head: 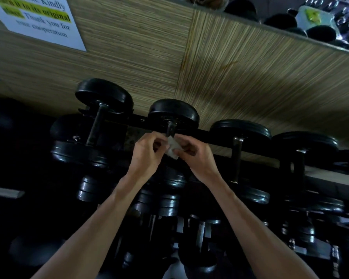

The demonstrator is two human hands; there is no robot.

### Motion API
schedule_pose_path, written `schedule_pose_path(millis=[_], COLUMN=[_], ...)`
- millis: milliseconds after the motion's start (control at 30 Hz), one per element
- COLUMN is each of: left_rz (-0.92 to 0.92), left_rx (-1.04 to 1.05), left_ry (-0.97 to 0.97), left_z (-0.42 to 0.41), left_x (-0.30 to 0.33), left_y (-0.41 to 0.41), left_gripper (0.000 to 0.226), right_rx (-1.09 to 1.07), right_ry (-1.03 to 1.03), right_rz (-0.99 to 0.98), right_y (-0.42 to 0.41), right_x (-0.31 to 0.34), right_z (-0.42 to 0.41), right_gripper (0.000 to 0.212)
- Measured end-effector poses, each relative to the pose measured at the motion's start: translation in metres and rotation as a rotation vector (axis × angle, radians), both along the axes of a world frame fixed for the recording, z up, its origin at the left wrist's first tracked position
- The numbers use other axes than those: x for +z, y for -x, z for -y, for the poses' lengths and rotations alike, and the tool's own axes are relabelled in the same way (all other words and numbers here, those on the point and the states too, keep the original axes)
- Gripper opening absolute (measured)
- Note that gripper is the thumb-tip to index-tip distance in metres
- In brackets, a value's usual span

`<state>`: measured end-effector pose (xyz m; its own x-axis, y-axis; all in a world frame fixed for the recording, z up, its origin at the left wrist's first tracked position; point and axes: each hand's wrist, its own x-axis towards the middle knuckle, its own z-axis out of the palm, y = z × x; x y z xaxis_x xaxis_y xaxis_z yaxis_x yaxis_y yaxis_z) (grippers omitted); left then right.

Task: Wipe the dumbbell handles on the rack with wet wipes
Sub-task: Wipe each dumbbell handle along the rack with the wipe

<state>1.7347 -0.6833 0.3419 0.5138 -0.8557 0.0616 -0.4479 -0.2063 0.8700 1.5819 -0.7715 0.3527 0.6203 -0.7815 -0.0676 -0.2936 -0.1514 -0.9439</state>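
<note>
Dim overall, lower rack [199, 135] nearly black, wood-grain wall [240, 81] best lit with a soft diagonal shadow, small glints on dumbbell plates [173, 111], strong wide-angle bending at edges, slight blur on sign [42, 19] text

handle [170, 128]: lower part hidden behind both hands and the wipe [173, 148]
sign [38, 19]: cut off by the top edge
lower dumbbells [165, 204]: too dark to tell apart
</note>
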Motion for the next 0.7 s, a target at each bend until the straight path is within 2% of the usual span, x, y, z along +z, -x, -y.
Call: schedule_pose_path(millis=[67, 200, 300, 400, 600, 667, 700], left_rz=[0.044, -0.021, -0.050, -0.053, -0.033, 0.021, 0.069], left_rx=[-0.074, -0.167, -0.140, -0.076, 0.133, 0.153, 0.154], left_ry=[-0.022, -0.105, -0.112, -0.128, -0.047, -0.002, 0.014], left_z=[-0.003, -0.007, -0.008, -0.012, -0.025, -0.027, -0.027], left_x=[0.003, 0.008, 0.008, 0.005, -0.010, -0.011, -0.013], left_y=[0.003, 0.005, 0.006, 0.006, 0.014, 0.021, 0.023], left_gripper=[0.017, 0.016, 0.010, 0.008, 0.016, 0.026, 0.031], right_rx=[-0.020, -0.015, 0.041, 0.044, -0.237, -0.248, -0.233], right_ry=[-0.005, -0.037, -0.059, -0.143, -0.195, -0.155, -0.127], right_rz=[0.016, -0.041, -0.111, -0.079, -0.091, -0.085, -0.101], right_y=[0.001, 0.003, 0.001, 0.003, -0.006, -0.016, -0.022], right_x=[0.000, -0.001, 0.005, 0.006, -0.013, -0.018, -0.020], right_z=[-0.002, 0.000, 0.003, 0.004, 0.011, 0.014, 0.015], right_gripper=[0.045, 0.043, 0.029, 0.015, 0.021, 0.011, 0.014])
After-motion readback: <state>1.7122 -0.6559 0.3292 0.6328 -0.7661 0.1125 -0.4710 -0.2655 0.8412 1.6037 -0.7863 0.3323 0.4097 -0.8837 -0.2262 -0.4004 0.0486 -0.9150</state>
